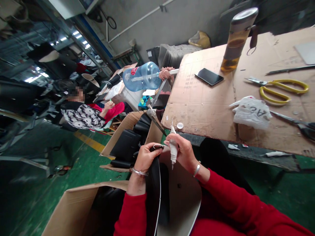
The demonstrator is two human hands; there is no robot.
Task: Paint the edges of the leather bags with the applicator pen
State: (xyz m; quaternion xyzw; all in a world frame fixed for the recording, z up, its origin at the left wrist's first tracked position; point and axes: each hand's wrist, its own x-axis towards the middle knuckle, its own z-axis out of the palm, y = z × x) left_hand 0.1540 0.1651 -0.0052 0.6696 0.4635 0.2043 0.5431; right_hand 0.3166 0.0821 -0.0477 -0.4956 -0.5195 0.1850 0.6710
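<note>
My left hand (pixel 145 157) pinches the upper end of a black leather-like piece (pixel 154 186) with a pale edge, which hangs down over my lap. A thin white thread (pixel 158 146) loops by its fingertips. In my right hand (pixel 184 154), fingers closed, is a slim tool wrapped in white (pixel 173 149), with a narrow point at the top and another below. Both hands are close together, just off the table's near edge. A curved pale-lined panel (pixel 183 196) rests across my lap beneath the right hand.
On the cardboard-covered table (pixel 197 108) lie a phone (pixel 209 76), a bottle of tea (pixel 237 41), yellow-handled scissors (pixel 283 88), a white plastic bag (pixel 252 113) and black-handled scissors (pixel 305 127). Boxes (pixel 71 200) of black pieces stand left. A seated person (pixel 83 114) works beyond.
</note>
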